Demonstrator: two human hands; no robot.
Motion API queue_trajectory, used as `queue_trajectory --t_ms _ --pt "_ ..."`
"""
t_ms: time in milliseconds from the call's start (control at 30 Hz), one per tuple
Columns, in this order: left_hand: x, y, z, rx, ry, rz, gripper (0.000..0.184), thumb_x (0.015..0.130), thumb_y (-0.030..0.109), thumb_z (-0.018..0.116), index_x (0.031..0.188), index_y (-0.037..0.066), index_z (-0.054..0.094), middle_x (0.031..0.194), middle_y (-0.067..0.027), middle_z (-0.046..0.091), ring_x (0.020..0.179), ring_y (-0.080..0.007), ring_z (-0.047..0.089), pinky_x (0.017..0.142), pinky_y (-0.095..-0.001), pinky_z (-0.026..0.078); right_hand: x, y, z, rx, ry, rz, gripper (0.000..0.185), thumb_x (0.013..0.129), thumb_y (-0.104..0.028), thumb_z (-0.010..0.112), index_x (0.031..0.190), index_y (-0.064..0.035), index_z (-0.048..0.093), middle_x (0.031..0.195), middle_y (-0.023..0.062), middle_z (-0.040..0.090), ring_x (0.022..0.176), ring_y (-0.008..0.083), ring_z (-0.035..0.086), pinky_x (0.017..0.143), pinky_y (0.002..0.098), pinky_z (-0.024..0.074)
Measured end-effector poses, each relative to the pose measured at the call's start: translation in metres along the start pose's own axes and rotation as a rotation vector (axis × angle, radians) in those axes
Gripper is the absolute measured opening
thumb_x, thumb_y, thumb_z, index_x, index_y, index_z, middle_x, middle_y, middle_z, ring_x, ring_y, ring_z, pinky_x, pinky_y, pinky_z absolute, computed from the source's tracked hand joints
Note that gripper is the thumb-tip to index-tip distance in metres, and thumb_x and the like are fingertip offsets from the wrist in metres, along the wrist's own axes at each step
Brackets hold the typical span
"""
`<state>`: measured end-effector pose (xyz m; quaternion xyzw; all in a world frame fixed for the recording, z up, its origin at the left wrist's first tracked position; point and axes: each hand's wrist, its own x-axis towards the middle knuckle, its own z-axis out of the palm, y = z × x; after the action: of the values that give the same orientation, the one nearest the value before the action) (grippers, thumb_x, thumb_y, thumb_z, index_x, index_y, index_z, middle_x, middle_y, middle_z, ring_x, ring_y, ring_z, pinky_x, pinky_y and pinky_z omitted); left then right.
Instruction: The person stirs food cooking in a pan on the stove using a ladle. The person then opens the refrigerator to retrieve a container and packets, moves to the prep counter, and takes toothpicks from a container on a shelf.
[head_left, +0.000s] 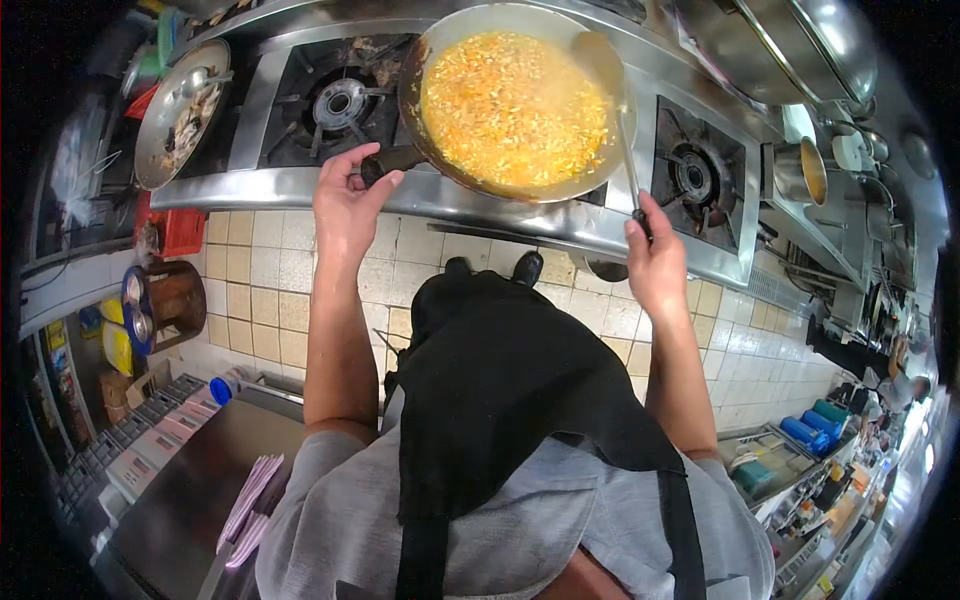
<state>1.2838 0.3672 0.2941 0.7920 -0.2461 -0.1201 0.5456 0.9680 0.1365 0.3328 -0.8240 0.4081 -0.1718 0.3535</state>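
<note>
A large, wide pan (410,85) stands on the stove, filled with a yellow-orange mix of small chopped pieces in liquid (515,110). My left hand (347,200) is closed round the end of its thick black handle (400,160), thumb on one side and fingers on the other. In my right hand (657,260) is the dark grip of a long-handled metal cooking spoon (629,150). The spoon's broad head rests inside the pan at its far right, partly in the food, so its exact shape is unclear.
Gas burners flank the pan, one on the left (340,105) and one on the right (692,175). A second pan (150,130) with food scraps and a ladle sits far left. A large steel pot (785,50) stands back right. Behind me is a steel counter (190,500).
</note>
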Motion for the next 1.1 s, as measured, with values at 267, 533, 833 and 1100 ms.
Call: queue_trajectory --t_ms 267,533,833,1100 --pt "0.004 0.000 0.002 -0.066 -0.005 -0.021 0.045 0.082 0.003 0.085 0.124 0.003 0.069 0.096 0.0028 0.065 0.073 -0.0011 0.050 0.064 -0.0174 0.043 0.051 0.018 0.043 0.323 -0.293 0.371 0.046 0.100 -0.016 0.063 0.143 0.0023 0.055 0.099 0.0130 0.070 0.086 0.0187 0.063 0.081 0.0326 0.0535" --pt "0.003 0.007 0.002 -0.027 0.007 -0.023 0.046 0.081 0.003 0.086 0.124 0.003 0.069 0.099 0.0025 0.065 0.074 -0.0017 0.049 0.065 -0.0178 0.044 0.013 -0.017 -0.003 0.169 -0.253 0.046 0.043 0.101 -0.010 0.062 0.142 0.0010 0.056 0.118 0.0234 0.072 0.104 0.0225 0.069 0.094 0.0331 0.0519" --pt "0.006 -0.002 0.003 -0.070 0.025 -0.045 0.044 0.079 0.006 0.086 0.120 0.002 0.073 0.109 -0.0031 0.059 0.076 -0.0068 0.053 0.069 -0.0232 0.048 0.000 0.047 0.033 0.143 -0.138 0.232 0.047 0.102 -0.015 0.059 0.145 0.0029 0.052 0.101 0.0160 0.071 0.084 0.0221 0.068 0.080 0.0345 0.0555" --pt "0.005 0.007 0.001 -0.018 0.011 -0.082 0.043 0.078 0.009 0.086 0.119 0.004 0.074 0.110 -0.0032 0.059 0.078 -0.0074 0.051 0.072 -0.0237 0.048 -0.015 -0.025 0.017 0.498 -0.348 0.409 0.050 0.104 -0.013 0.059 0.151 -0.0010 0.048 0.079 -0.0005 0.055 0.065 0.0071 0.050 0.060 0.0240 0.0446"
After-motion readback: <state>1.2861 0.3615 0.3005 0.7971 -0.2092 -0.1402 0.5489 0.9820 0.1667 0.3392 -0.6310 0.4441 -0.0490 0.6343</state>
